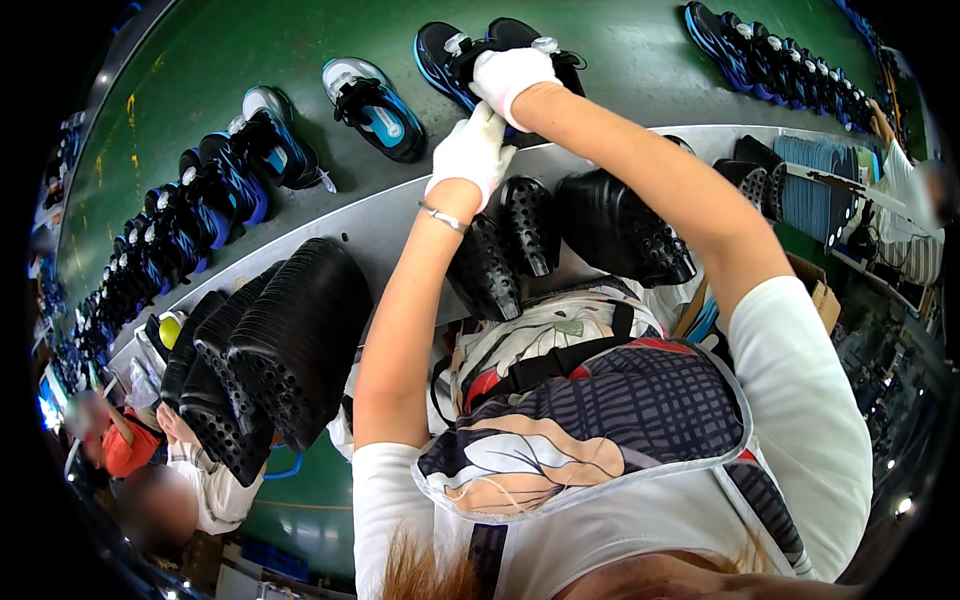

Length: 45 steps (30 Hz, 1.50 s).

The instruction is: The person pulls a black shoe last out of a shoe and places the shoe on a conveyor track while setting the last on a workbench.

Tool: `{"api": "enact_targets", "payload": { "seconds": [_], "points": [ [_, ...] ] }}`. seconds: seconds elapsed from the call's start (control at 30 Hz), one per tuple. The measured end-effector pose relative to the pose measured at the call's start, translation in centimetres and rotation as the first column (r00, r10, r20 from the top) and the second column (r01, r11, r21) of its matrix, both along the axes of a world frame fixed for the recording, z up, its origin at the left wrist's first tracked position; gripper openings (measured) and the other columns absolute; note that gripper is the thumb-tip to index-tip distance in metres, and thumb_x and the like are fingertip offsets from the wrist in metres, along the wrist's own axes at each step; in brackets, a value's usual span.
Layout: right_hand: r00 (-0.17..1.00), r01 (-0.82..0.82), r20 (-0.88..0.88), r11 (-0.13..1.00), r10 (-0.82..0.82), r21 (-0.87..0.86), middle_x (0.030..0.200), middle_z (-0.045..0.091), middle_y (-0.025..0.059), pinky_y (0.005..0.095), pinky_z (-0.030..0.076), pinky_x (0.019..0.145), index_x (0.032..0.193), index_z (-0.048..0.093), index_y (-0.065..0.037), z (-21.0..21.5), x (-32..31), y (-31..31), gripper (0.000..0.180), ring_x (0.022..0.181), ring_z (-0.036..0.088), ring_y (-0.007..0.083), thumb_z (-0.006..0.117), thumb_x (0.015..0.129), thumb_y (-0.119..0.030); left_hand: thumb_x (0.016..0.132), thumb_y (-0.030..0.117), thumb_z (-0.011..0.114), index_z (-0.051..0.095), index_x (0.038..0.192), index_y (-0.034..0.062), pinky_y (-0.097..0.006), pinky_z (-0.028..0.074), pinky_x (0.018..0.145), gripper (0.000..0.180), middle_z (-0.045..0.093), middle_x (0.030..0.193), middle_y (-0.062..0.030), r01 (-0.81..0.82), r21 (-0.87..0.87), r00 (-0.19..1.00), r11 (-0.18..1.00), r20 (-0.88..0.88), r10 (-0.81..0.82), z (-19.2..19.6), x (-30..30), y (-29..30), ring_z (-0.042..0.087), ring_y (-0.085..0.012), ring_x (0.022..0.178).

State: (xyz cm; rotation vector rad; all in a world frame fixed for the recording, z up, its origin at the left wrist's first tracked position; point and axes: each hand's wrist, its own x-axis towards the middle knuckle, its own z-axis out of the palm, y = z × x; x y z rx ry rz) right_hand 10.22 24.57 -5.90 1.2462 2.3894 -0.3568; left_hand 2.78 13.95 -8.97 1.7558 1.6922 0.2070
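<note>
Two black sneakers with blue trim stand side by side at the far edge of the work surface: a left sneaker (435, 62) and a right sneaker (513, 33). My right hand (515, 80), in a white glove, is closed over the opening of the left sneaker, hiding much of it. Just below, my left hand (467, 157), also gloved, has its fingers pressed together at that sneaker's heel end. What the fingertips pinch is partly hidden. A grey-toed sneaker (375, 110) with a light blue insole lies to the left of both hands.
A green belt (620, 80) carries sneaker rows (150, 235) left and right (780, 65). Along the metal ledge (400, 215) nearer me are stacked black perforated moulded pieces (300, 340) and more pieces (625, 225). Blue sheets (805, 180) stand at right. Other people work on both sides.
</note>
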Motion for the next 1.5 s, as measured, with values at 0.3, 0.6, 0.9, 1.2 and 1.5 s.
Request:
{"api": "enact_targets", "payload": {
  "seconds": [0.3,0.6,0.9,1.2,1.5],
  "points": [
    [0.998,0.018,0.055,0.979,-0.007,-0.201,0.104,0.066,0.0193,0.0391,0.05,0.086,0.103,0.068,-0.004,-1.7,-1.2,1.4,0.029,0.098,0.063,0.034,0.055,0.088,-0.025,0.08,0.031,0.062,0.065,0.109,0.0087,-0.041,0.049,0.088,0.036,0.063,0.113,-0.0176,-0.068,-0.274,0.987,0.959,0.124,0.105,-4.8,0.3,4.4,0.06,-0.0349,0.104],
    [1.0,-0.008,-0.01,0.976,0.006,-0.219,0.108,0.067,0.0151,0.0394,0.052,0.084,0.105,0.069,-0.007,-2.9,-2.0,1.9,0.027,0.099,0.065,0.0304,0.06,0.084,-0.021,0.081,0.03,0.064,0.067,0.105,0.0061,-0.041,0.049,0.088,0.034,0.063,0.111,-0.0196,-0.09,-0.238,0.992,0.967,0.066,0.109,-7.4,-0.1,4.2,0.059,-0.0358,0.104],
    [0.967,0.095,-0.18,0.91,-0.18,-0.403,0.111,0.067,0.0135,0.0393,0.051,0.087,0.11,0.066,-0.004,3.7,2.3,0.1,0.035,0.103,0.064,0.03,0.061,0.078,-0.018,0.081,0.031,0.063,0.066,0.104,0.0055,-0.04,0.047,0.09,0.034,0.064,0.11,-0.0186,-0.202,-0.135,0.976,0.97,-0.11,0.188,-6.4,-0.1,3.7,0.058,-0.0361,0.107],
    [0.739,0.617,-0.399,0.784,-0.543,0.075,0.103,0.066,0.014,0.034,0.049,0.085,0.105,0.065,-0.007,8.0,37.5,-6.4,0.027,0.096,0.063,0.0308,0.053,0.091,-0.027,0.08,0.02,0.062,0.055,0.123,0.0033,-0.039,0.046,0.09,0.047,0.054,0.123,-0.019,0.012,-0.067,0.997,0.998,-0.077,-0.018,-0.6,-2.9,1.2,0.059,-0.0363,0.098],
    [0.79,0.592,-0.42,0.733,-0.447,0.334,0.101,0.059,0.0126,0.0392,0.048,0.084,0.103,0.061,-0.012,4.3,49.1,-11.1,0.028,0.098,0.058,0.0328,0.059,0.075,-0.007,0.082,0.017,0.065,0.057,0.121,0.005,-0.034,0.048,0.08,0.042,0.058,0.111,-0.0152,-0.035,0.241,0.999,0.97,-0.029,0.044,4.4,0.0,-1.2,0.059,-0.0266,0.085]
  ]
}}
